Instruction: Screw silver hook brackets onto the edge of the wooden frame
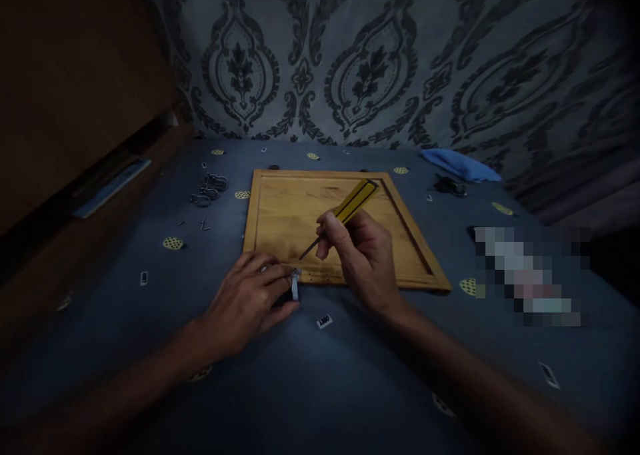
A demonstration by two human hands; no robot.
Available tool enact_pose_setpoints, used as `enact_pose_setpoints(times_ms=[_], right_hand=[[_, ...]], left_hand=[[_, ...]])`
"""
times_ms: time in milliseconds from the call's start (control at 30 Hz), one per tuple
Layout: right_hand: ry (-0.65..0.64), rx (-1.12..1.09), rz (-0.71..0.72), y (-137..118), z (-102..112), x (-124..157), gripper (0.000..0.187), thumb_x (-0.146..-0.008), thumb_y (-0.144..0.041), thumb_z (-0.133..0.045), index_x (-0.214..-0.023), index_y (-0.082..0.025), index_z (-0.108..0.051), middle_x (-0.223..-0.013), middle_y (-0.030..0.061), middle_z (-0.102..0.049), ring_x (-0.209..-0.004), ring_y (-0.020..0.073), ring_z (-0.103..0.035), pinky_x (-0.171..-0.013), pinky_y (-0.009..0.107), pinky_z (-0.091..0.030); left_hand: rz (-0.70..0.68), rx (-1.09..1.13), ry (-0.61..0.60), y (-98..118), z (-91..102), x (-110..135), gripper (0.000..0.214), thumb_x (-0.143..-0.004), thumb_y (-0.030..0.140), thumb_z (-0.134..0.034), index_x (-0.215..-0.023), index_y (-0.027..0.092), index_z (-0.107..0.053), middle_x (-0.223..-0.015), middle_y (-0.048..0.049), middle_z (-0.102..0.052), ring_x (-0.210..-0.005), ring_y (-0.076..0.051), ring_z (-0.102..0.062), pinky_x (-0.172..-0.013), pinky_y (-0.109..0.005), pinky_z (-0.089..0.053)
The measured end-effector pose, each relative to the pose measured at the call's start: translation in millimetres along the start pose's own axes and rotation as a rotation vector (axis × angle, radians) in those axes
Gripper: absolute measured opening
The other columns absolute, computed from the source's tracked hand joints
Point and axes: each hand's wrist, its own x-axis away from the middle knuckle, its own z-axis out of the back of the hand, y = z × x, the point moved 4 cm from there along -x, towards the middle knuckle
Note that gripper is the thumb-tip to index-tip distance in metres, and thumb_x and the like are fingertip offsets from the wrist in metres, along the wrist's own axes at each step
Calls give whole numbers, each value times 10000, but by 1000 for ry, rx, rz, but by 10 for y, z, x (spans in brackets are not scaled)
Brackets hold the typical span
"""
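Observation:
A framed wooden panel [280,208] lies flat on the dark patterned cloth. At its near edge my left hand [245,302] is closed around a small metal fitting [295,287], holding it against the wood. Most of that fitting is hidden by my fingers, so its exact kind does not show. My right hand [367,262] grips a screwdriver [354,202] with a yellow and black handle. Its shaft slants down to the left, and the tip points just above the fitting, seemingly a little apart from it. A few small holes show along the panel's near edge.
Several dark metal pieces [211,188] lie left of the panel, with a few small screws [205,224] nearby. A blue cloth [461,165] and a dark tangled object [450,186] sit at the back right. Wooden furniture [85,75] stands at left. A blurred-out object [525,275] lies right.

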Motion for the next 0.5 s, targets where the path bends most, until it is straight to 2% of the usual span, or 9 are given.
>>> enact_pose_setpoints(times_ms=[333,500], right_hand=[[-66,44,-8,46,-23,105,326,-978,-525,-614,-858,-222,-613,-635,-45,-597,-528,127,-577,-541,283,-478],[-88,42,-2,64,-52,123,295,-988,-493,-605,-866,-225,-599,-613,-49,-595,-533,132,-586,-558,285,-486]], left_hand=[[-1,-5,-8,1,0,-13,153,-967,303,-685,-1003,161,-727,-1098,-71,-778,-1029,-254,-666,-857,-414,-514],[-7,-19,-9,17,7,-20,172,-977,314,-677,-1036,157,-715,-1080,-59,-780,-1017,-252,-669,-861,-410,-519]])
